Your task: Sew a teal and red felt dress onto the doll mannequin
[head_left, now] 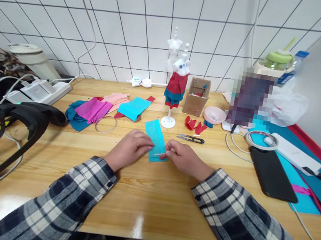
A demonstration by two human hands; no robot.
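Both hands at blue strip (154, 133), just in front of doll form (177, 83)

Strip lies flat on tabletop (134, 198), slanting from the form's base toward the person. Left hand (131, 148) is low at its left edge, fingers bunched and narrow, probably steadying it; can't tell if they grip any cloth. Right hand (184, 158) is narrow too, fingertips pinching a thin white stick (159, 154) by one end at the strip's near right edge. Its other end reaches over the cloth; that end hold likely leaves the tip free and visible.

Form wears red and blue cloth, upright on its stand; second form (173, 48) is behind it. Snips (190, 138) lie right of the form's base, within easy reach of the right hand. Red scraps (191, 123), box (195, 101) and pink bowl (214, 115) also sit to the form's right; black phone (273, 174) is farther right, nearer the person. Left of the form: light blue cloth (134, 108), magenta cloth (93, 110), thin ring (104, 131).

In the way: the form's base crowds the strip's far end, and the snips could catch the right hand if it moves forward. Left side looks freer, though the ring could snag.
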